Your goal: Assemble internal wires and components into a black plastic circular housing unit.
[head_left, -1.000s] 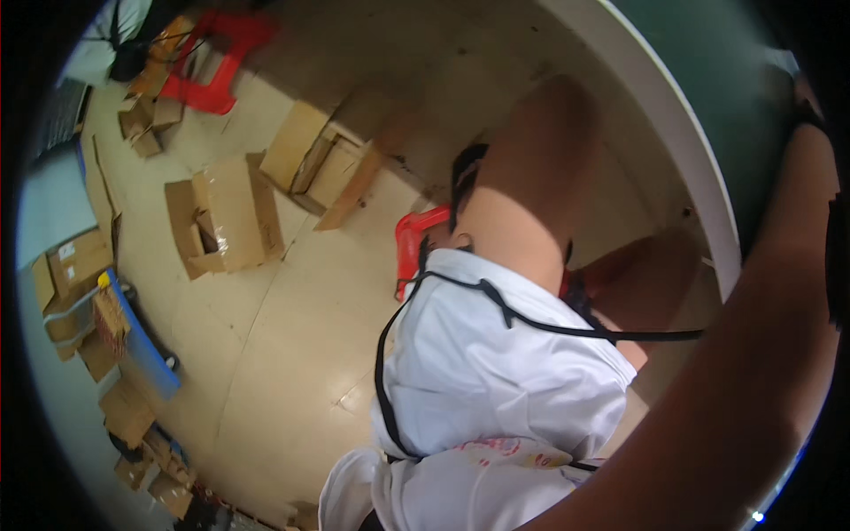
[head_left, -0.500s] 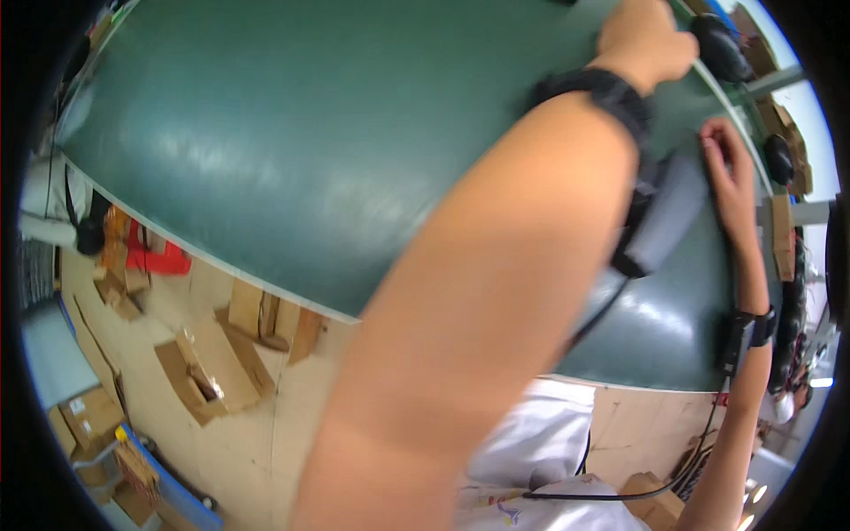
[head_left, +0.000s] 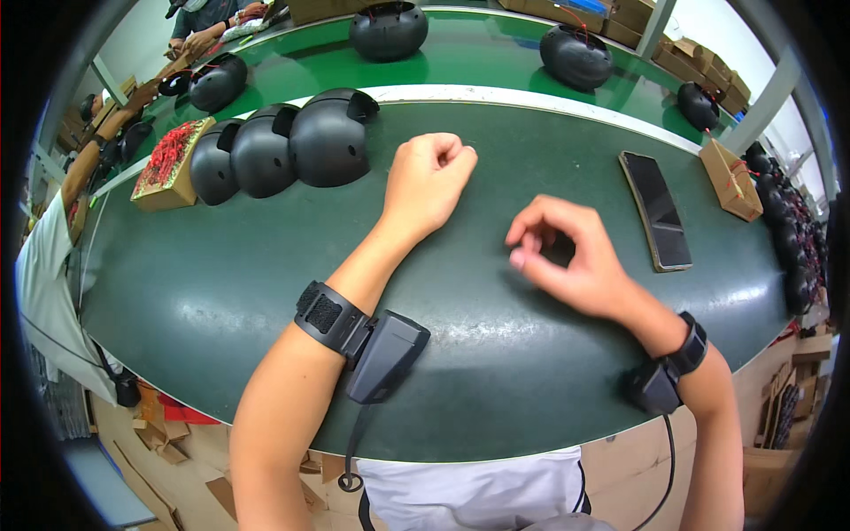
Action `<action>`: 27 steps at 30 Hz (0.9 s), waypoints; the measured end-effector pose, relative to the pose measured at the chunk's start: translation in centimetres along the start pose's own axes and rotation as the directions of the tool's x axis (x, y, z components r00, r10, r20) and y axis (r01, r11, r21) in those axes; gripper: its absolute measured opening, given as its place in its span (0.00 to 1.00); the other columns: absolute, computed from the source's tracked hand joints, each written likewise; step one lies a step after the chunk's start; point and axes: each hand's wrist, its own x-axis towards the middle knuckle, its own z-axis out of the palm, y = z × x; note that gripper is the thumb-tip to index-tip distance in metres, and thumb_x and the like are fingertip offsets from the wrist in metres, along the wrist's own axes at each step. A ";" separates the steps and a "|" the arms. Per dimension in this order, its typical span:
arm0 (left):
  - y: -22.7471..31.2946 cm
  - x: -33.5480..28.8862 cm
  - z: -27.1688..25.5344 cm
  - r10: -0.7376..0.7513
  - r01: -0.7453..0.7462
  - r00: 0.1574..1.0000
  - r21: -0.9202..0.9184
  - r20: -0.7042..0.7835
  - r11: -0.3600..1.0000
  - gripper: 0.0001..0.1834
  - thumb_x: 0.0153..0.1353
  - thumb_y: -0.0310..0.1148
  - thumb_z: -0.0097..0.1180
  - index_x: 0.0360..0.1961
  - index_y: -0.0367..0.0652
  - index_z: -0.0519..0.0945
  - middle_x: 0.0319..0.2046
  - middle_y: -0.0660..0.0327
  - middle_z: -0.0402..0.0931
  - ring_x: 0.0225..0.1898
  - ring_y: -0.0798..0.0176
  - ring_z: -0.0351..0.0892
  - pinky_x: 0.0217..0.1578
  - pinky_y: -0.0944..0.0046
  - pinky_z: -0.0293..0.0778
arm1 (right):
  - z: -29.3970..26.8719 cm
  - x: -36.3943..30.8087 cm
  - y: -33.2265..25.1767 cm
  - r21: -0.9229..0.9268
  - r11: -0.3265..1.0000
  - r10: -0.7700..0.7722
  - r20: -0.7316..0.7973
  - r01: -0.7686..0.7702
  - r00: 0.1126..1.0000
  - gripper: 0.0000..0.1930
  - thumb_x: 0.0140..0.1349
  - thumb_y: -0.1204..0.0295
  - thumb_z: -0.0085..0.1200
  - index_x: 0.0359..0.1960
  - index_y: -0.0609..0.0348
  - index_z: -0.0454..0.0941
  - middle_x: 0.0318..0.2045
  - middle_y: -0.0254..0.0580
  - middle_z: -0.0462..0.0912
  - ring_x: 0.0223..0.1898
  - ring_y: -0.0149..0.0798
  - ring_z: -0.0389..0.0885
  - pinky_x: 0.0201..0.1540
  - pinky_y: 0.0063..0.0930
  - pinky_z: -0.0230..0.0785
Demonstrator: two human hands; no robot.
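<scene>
My left hand [head_left: 431, 181] is closed in a fist over the middle of the green work table [head_left: 478, 389], with nothing showing in it. To its left stand three black rounded plastic shells [head_left: 329, 140] in a row. My right hand [head_left: 575, 257] hovers lower and to the right. Its fingers are curled and the thumb stands apart, with nothing visible between them. Nearest to that hand, on its right, lies a dark-screened smartphone [head_left: 657, 212]. Each wrist wears a black strap with a box-shaped device, the left device [head_left: 388, 356] being larger in view.
Left of the shells sits a carton of red wires [head_left: 170, 164]. A small open cardboard box [head_left: 731, 180] stands at the far right. Beyond a white ledge, a green belt [head_left: 482, 53] carries more black shells [head_left: 575, 57]. A co-worker's arms [head_left: 208, 35] show at upper left.
The view has swung so the row of shells and the belt now show. My left arm has drawn back from the far right to the middle, and my right hand has come inward.
</scene>
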 end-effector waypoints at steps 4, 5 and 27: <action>0.9 -0.4 0.4 0.062 -0.079 0.995 0.209 0.084 0.975 0.19 0.56 0.33 0.53 0.14 0.36 0.62 0.11 0.64 0.54 0.17 0.73 0.53 0.18 0.64 0.54 | 3.1 -1.6 -3.2 0.177 0.981 -0.091 0.077 0.076 0.993 0.19 0.45 0.78 0.59 0.43 0.58 0.76 0.29 0.36 0.74 0.28 0.31 0.72 0.32 0.23 0.65; 1.2 -0.5 0.5 0.066 -0.094 0.992 0.270 0.110 0.958 0.19 0.55 0.34 0.53 0.14 0.36 0.62 0.11 0.61 0.55 0.16 0.69 0.54 0.18 0.63 0.54 | 3.2 -1.4 -3.3 0.052 0.964 -0.264 0.126 0.259 0.956 0.21 0.45 0.77 0.59 0.45 0.55 0.75 0.30 0.36 0.74 0.28 0.33 0.72 0.32 0.25 0.65; 1.8 -0.9 0.2 0.094 -0.154 0.981 0.382 0.172 0.911 0.17 0.51 0.35 0.53 0.13 0.36 0.65 0.11 0.55 0.62 0.16 0.54 0.61 0.20 0.57 0.59 | 4.1 -1.5 -4.2 -0.126 0.858 -0.463 0.231 0.498 0.856 0.27 0.40 0.80 0.58 0.47 0.51 0.79 0.48 0.43 0.73 0.31 0.40 0.74 0.35 0.30 0.67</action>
